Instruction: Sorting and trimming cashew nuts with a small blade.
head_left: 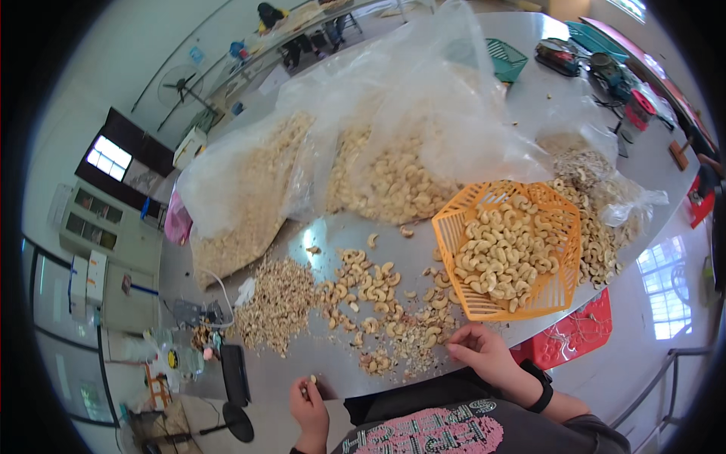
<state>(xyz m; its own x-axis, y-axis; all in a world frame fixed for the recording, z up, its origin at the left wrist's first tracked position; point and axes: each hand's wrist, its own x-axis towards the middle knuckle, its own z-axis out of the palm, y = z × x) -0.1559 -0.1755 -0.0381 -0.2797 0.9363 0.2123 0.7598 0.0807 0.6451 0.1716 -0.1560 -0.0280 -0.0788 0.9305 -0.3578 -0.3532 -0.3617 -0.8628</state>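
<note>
My left hand [308,408] is at the table's near edge, its fingers closed around a pale cashew piece [313,378]. Farther right, my right hand [490,362] reaches over the edge of the steel table, with thumb and fingertips drawn together beside the loose cashews [432,333]; whatever they pinch is too small to make out. Between and beyond the hands lie scattered whole cashews [378,284] and crumbs. To their left spreads a heap of small broken bits [276,303]. An orange slatted basket [470,304] full of whole cashews stands just beyond my right hand.
Large clear plastic bags of cashews [393,178] cover the table's far side. Another open bag [631,193] spills nuts behind the basket. A red plastic stool [578,333] stands below the right edge. A black oblong case [234,374] lies at left. People [291,45] are at a far table.
</note>
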